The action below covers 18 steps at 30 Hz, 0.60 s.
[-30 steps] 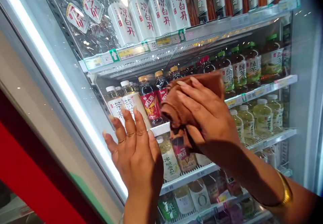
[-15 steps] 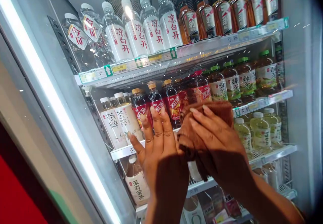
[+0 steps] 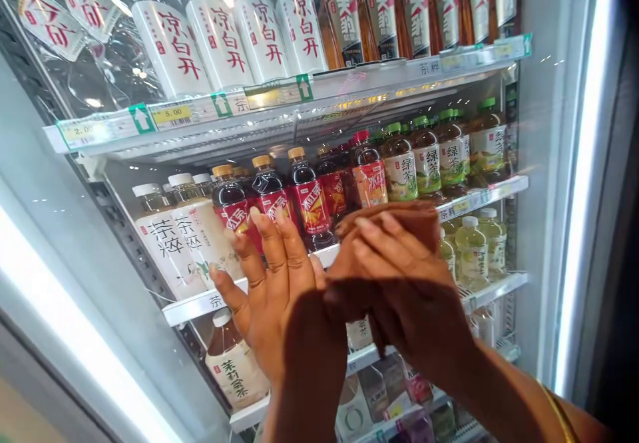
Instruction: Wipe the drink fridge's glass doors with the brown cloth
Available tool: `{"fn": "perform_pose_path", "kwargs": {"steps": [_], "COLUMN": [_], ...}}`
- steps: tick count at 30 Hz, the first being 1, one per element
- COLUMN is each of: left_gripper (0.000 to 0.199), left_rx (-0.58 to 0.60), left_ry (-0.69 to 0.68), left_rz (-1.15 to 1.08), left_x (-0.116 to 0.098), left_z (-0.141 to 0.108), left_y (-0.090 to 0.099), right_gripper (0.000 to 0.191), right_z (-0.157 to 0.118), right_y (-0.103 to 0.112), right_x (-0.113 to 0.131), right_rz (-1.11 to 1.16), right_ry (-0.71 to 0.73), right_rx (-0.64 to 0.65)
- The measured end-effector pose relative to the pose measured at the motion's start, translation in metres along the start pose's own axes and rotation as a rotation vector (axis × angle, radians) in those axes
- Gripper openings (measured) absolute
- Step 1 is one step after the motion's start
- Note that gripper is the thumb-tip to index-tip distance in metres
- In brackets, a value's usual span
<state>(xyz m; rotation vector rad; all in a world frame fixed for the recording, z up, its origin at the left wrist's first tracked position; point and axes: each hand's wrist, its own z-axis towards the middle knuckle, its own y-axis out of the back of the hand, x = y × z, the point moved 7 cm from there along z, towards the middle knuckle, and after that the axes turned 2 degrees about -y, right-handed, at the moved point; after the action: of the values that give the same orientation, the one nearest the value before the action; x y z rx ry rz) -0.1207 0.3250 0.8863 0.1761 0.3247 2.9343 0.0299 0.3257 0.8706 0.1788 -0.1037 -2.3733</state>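
My left hand (image 3: 277,296) is raised with its palm forward and its fingers spread, holding nothing. It appears to lie flat on the clear glass front of a drinks fridge. To its right, my right hand (image 3: 409,277) holds a folded brown cloth (image 3: 387,220) under its fingers, pressed toward the same glass. Part of the cloth hangs down below the palm. Behind the hands stand dark tea bottles with red labels (image 3: 310,203), partly covered by my left fingertips. Green-capped tea bottles (image 3: 402,167) show above and right of the cloth.
An upper shelf (image 3: 190,117) carries clear water bottles (image 3: 167,47) and amber bottles (image 3: 379,20). White-labelled bottles (image 3: 170,237) stand at the left of the middle shelf. Bright light strips (image 3: 74,336) run along both sides. Lower shelves hold more drinks.
The view has come closer and shifted, so the shelves look larger and further left. Both hands and the cloth sit further left in the picture; more of the red-capped bottle shows above the cloth.
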Motion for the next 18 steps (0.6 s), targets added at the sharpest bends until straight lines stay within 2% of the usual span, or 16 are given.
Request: {"fn": "perform_pose_path", "kwargs": {"steps": [3, 6, 9, 13, 16, 18], "left_gripper": [0.084, 0.086, 0.082, 0.086, 0.083, 0.08], "left_rx": [0.012, 0.03, 0.047, 0.04, 0.027, 0.02], "left_ry": [0.027, 0.028, 0.023, -0.007, 0.027, 0.025], "left_rz": [0.004, 0.01, 0.002, -0.025, 0.004, 0.018], "left_x": [-0.003, -0.015, -0.027, -0.038, -0.043, -0.048], "left_z": [0.003, 0.006, 0.005, 0.002, 0.003, 0.004], "left_y": [-0.003, -0.003, -0.006, -0.012, -0.015, -0.016], "right_gripper": [0.041, 0.048, 0.055, 0.047, 0.046, 0.052], "right_z": [0.011, 0.022, 0.012, -0.006, 0.005, 0.016], "right_y": [-0.001, 0.008, 0.014, 0.008, 0.008, 0.015], "right_x": [0.007, -0.006, -0.019, -0.012, -0.015, -0.027], "right_rz": [0.028, 0.027, -0.002, 0.012, 0.019, 0.008], "right_ry": [0.053, 0.069, 0.03, 0.015, 0.045, 0.07], "right_rx": [0.04, -0.006, -0.057, -0.008, 0.033, 0.014]}}
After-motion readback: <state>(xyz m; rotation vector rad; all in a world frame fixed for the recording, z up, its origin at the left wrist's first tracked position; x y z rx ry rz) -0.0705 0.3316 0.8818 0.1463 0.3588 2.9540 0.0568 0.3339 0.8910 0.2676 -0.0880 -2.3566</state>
